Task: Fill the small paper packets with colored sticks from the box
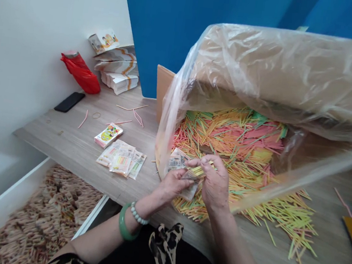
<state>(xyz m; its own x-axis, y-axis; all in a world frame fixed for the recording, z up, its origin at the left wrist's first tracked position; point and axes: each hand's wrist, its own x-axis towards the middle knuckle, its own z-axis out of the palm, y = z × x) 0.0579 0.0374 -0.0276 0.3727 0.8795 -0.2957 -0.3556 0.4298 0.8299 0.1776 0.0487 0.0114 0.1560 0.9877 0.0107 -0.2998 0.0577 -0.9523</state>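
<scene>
The left hand (173, 185) pinched a small printed packet (178, 162) by its lower edge, and the right hand (214, 181) gripped a few thin sticks (204, 167) at the packet's mouth — both hands closed, held just above the table (73, 144) edge. Directly behind them a heap of coloured sticks (235, 144) spilled from a clear plastic bag (280, 76) lining a cardboard box. To the left lay a few filled packets (122, 159) near a small stack (108, 135); further back stood a red bag (80, 72), a phone (69, 101) and piled wrappers (117, 66).
</scene>
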